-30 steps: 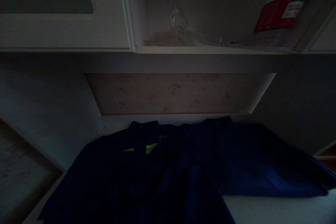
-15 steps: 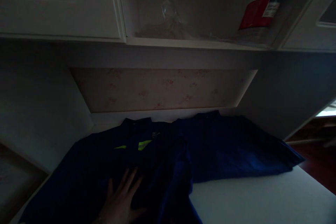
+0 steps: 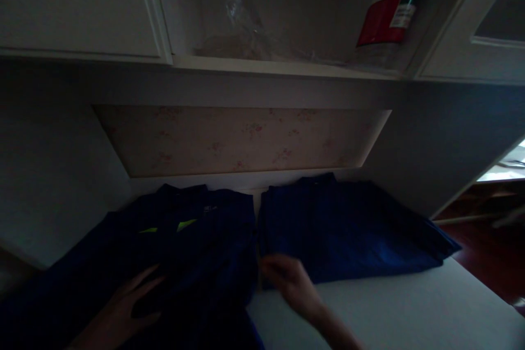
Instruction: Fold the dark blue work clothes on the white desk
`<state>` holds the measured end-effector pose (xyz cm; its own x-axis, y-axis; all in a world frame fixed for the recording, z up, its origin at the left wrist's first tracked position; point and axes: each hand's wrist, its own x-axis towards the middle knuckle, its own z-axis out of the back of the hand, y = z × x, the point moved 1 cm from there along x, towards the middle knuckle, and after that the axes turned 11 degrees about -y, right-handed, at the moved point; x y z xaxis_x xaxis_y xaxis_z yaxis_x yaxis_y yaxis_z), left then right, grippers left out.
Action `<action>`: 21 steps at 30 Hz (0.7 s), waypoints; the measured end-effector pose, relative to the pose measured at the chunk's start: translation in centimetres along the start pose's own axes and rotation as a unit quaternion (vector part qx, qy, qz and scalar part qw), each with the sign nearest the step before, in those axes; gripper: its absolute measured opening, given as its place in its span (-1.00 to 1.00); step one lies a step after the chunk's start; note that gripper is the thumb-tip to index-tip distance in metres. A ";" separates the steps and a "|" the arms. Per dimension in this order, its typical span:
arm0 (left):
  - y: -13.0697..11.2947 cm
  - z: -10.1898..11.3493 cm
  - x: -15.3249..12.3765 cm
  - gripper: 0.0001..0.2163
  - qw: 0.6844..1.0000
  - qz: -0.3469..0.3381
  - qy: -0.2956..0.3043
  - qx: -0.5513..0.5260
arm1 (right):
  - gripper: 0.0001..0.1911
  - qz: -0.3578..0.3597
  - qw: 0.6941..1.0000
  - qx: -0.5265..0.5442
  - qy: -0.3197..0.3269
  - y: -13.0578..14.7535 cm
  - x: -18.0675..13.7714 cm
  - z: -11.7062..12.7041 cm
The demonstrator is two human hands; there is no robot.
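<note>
In the lower left of the frame, the left hand lies flat, fingers spread, on a dark navy garment with small neon-yellow marks. This garment lies on the white surface, its collar toward the back wall and its long axis running from the wall toward the viewer. The right hand, in the lower centre, has its fingers curled at the garment's right edge; whether they pinch the cloth, I cannot tell. A brighter blue folded garment lies just to the right.
</note>
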<state>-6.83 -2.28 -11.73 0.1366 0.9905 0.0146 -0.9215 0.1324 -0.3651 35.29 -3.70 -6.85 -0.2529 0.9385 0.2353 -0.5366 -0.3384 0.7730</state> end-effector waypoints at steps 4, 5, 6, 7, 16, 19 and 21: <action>-2.2 -0.9 0.4 -0.52 0.992 0.033 -0.059 -0.110 | -0.47 -0.125 0.941 -0.226 -0.217 -7.3 4.0 5.4; -3.3 -1.2 0.3 -0.55 0.991 0.030 -0.057 -0.119 | -0.48 -0.125 0.934 -0.253 -0.218 -8.5 4.5 5.7; -4.6 -1.5 0.2 -0.58 0.991 0.021 -0.045 -0.128 | -0.57 -0.123 0.933 -0.259 -0.216 -9.4 4.8 5.7; -5.9 -1.5 -0.1 -0.59 0.990 0.010 -0.024 -0.137 | -0.67 -0.121 0.935 -0.252 -0.217 -10.0 5.0 5.5; -20.1 5.6 -1.3 -0.59 0.965 -0.049 0.206 -0.153 | -0.52 -0.154 0.904 -0.096 -0.386 -7.8 3.9 10.7; -25.1 5.0 -0.2 -0.68 0.962 -0.050 0.197 -0.182 | -0.58 -0.142 0.889 -0.069 -0.430 -4.6 -1.4 13.0; -27.2 2.8 0.8 -0.51 0.950 0.006 0.173 -0.258 | -0.66 -0.112 0.917 -0.068 -0.376 -2.9 -6.0 13.2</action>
<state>17.36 -5.01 0.83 0.3212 0.9088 -0.2664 -0.6345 -0.0023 -0.7729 49.00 -7.42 -2.69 0.4747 0.7505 0.4597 -0.6163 -0.0895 0.7824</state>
